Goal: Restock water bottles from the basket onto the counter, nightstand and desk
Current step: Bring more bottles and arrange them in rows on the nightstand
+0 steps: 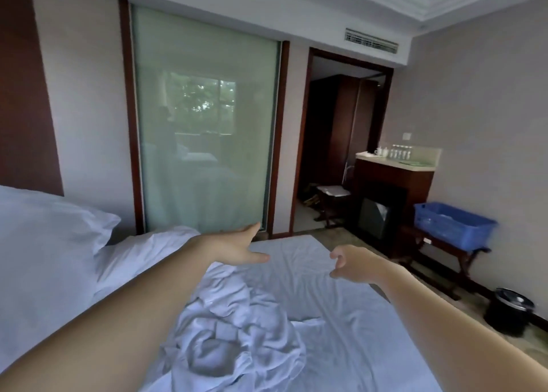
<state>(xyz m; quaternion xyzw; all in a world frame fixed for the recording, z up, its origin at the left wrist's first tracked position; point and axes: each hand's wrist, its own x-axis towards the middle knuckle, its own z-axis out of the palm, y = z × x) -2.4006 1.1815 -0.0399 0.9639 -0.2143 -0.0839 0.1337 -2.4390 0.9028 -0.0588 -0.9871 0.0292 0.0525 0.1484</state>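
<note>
Both my arms reach forward over a bed with rumpled white sheets [341, 317]. My left hand [237, 247] is open with fingers spread and holds nothing. My right hand [351, 265] is empty too, its fingers loosely curled and apart. A blue plastic basket [450, 224] stands on a dark wooden luggage rack [462, 258] by the right wall, far from both hands. Beyond it, several water bottles [400, 152] stand in a row on the light counter [415, 166] of a dark cabinet.
A white pillow [44, 243] lies at the left. A frosted glass panel [207, 124] fills the far wall, and beside it is an open doorway [335, 142] with a small stool [332, 196]. A black waste bin [510, 310] stands on the floor at the right.
</note>
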